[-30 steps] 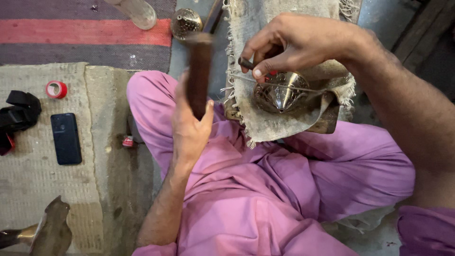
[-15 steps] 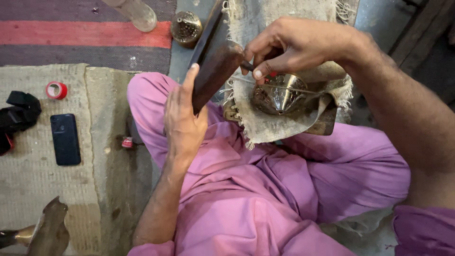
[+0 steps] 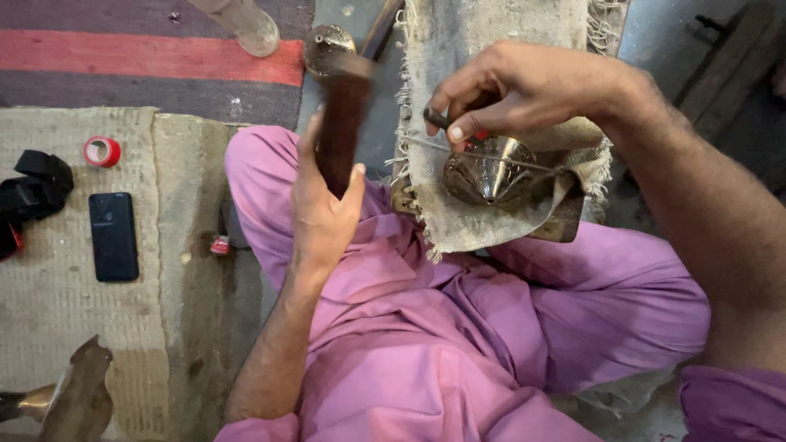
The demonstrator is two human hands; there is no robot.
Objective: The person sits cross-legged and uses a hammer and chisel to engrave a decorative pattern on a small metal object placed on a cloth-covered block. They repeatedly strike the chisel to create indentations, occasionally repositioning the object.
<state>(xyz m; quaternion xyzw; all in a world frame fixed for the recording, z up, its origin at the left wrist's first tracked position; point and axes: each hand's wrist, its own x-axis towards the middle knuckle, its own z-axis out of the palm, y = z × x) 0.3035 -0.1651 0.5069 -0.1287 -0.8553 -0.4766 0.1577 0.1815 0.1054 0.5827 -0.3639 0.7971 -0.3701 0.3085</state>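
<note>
My left hand point(image 3: 323, 209) grips a dark wooden mallet point(image 3: 342, 115) that points up and away from me, left of the work. My right hand point(image 3: 512, 86) pinches a thin dark metal tool point(image 3: 438, 119) with its tip down on a shiny engraved metal cone point(image 3: 487, 168). The cone lies on a frayed burlap cloth point(image 3: 483, 41) over a wooden block point(image 3: 565, 223), resting on my lap in pink trousers point(image 3: 491, 327).
On the mat at left lie a black phone point(image 3: 113, 236), a red tape roll point(image 3: 102, 151) and a black strap point(image 3: 37, 184). A round metal piece point(image 3: 326, 39) and a clear bottle point(image 3: 246, 20) sit on the striped rug. A hammer head point(image 3: 78, 397) shows at bottom left.
The mallet in my left hand swung right toward the tool half a second ago and is now back upright. My right hand has stayed on the cone.
</note>
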